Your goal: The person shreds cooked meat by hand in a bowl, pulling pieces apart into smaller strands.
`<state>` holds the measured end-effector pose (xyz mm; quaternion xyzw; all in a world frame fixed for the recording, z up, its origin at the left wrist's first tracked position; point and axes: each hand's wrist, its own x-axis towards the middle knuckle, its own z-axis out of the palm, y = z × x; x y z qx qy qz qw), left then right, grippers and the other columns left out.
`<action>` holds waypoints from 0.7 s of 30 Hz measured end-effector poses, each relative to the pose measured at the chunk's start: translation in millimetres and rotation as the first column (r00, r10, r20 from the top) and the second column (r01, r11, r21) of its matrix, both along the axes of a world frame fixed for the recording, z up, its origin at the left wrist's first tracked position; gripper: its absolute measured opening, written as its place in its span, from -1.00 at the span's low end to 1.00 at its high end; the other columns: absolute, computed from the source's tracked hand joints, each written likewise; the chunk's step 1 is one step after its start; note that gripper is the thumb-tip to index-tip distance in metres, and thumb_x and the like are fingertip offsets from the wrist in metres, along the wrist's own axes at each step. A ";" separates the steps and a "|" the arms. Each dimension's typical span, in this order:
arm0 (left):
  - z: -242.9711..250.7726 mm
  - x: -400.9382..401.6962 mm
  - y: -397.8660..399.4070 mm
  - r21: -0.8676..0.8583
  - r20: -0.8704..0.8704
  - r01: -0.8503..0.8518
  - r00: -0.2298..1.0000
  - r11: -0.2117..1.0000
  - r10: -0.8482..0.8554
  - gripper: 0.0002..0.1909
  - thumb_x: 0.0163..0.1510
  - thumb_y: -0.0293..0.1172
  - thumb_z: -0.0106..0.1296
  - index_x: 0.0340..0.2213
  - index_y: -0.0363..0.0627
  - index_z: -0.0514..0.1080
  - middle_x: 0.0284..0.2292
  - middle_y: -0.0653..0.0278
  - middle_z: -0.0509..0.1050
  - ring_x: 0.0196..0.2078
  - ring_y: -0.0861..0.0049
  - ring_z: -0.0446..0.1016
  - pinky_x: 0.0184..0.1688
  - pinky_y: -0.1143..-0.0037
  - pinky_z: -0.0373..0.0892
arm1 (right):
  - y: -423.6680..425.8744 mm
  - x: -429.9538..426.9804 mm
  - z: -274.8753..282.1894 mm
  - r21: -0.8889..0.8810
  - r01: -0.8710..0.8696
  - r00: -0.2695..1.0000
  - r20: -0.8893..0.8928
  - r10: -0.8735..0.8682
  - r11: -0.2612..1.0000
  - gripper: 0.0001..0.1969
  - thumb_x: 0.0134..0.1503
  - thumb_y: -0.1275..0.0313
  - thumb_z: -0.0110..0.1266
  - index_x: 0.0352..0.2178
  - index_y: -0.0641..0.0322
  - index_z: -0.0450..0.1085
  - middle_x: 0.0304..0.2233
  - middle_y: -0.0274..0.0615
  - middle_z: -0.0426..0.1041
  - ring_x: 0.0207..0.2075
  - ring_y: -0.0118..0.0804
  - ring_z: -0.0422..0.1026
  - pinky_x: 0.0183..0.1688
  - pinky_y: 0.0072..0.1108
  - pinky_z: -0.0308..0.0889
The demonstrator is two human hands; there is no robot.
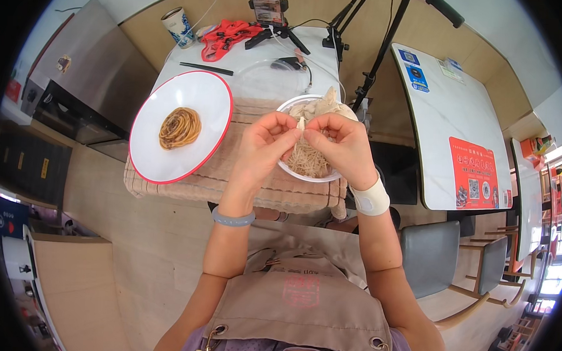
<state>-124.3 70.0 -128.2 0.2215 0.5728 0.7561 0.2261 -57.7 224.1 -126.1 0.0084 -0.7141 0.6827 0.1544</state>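
My left hand (266,139) and my right hand (341,139) meet over a round white bowl (309,178). Between both sets of fingertips is a small pale strip (301,123) of what looks like cooked chicken. Fine pale shreds (307,160) fill the near side of the bowl, partly hidden by my hands. Larger pale chunks (329,102) lie at its far side. To the left, a white plate with a red rim (148,122) carries a coiled mound of brown-sauced noodles (180,129).
A striped tan cloth (243,183) covers the table's near part. Behind are black chopsticks (206,68), a clear plastic lid (271,78), red straps (226,39), a patterned cup (178,27) and a phone on a tripod (268,8). A black stand pole (380,53) rises at right.
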 end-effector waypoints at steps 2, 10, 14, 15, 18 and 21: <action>1.0 0.6 1.5 0.002 0.002 0.006 1.000 1.000 -0.006 -0.92 0.02 -0.53 0.00 -0.40 -0.23 0.35 -0.58 0.40 0.36 -0.58 0.74 0.27 -0.55 0.70 0.20 | 1.6 0.7 -0.2 -0.148 -0.039 0.997 0.067 0.049 0.988 -0.87 -0.02 0.53 0.10 -0.41 0.41 0.40 -0.49 -0.36 0.43 -0.46 -0.65 0.34 -0.38 -0.79 0.27; 2.4 0.5 1.2 0.055 0.037 -0.133 0.991 0.990 0.131 -0.94 0.01 -0.58 -0.04 -0.40 -0.21 0.35 -0.58 0.40 0.35 -0.58 0.75 0.28 -0.56 0.71 0.20 | 10.8 4.9 6.2 -0.446 -0.153 0.963 0.131 0.234 0.882 -0.90 0.02 0.52 0.05 -0.42 0.37 0.37 -0.50 -0.43 0.39 -0.52 -0.71 0.27 -0.47 -0.81 0.19; 1.7 2.2 0.4 0.049 0.004 -0.091 0.996 0.995 0.091 -0.91 -0.02 -0.62 -0.05 -0.40 -0.22 0.37 -0.58 0.42 0.35 -0.59 0.76 0.26 -0.56 0.72 0.19 | 4.3 3.0 5.3 -0.318 -0.060 0.992 0.086 0.092 0.946 -0.89 0.02 0.52 0.05 -0.41 0.38 0.36 -0.47 -0.41 0.39 -0.49 -0.70 0.28 -0.45 -0.81 0.20; -0.3 2.3 1.3 0.024 -0.021 -0.062 0.998 0.998 0.062 -0.91 -0.03 -0.62 -0.04 -0.41 -0.23 0.38 -0.59 0.42 0.35 -0.59 0.77 0.25 -0.56 0.72 0.18 | 2.2 2.8 4.4 -0.318 -0.061 0.992 0.086 0.093 0.946 -0.89 0.02 0.52 0.05 -0.41 0.38 0.36 -0.47 -0.41 0.39 -0.49 -0.70 0.28 -0.45 -0.81 0.20; -1.6 3.4 0.9 0.007 -0.040 -0.027 0.999 1.000 0.028 -0.92 -0.04 -0.62 0.00 -0.42 -0.25 0.40 -0.56 0.44 0.37 -0.57 0.82 0.26 -0.55 0.75 0.17 | -1.1 1.8 0.1 -0.213 -0.023 0.998 0.058 0.036 0.977 -0.89 0.02 0.52 0.05 -0.41 0.39 0.36 -0.46 -0.40 0.40 -0.46 -0.68 0.30 -0.40 -0.80 0.23; 0.2 3.9 0.5 0.017 -0.023 -0.020 1.000 1.000 0.020 -0.93 -0.05 -0.61 0.02 -0.43 -0.28 0.41 -0.51 0.45 0.39 -0.54 0.86 0.28 -0.52 0.78 0.18 | -0.5 0.1 -4.5 -0.149 -0.040 0.999 0.006 0.041 0.988 -0.89 0.01 0.53 0.05 -0.41 0.40 0.36 -0.46 -0.39 0.40 -0.44 -0.66 0.32 -0.36 -0.79 0.25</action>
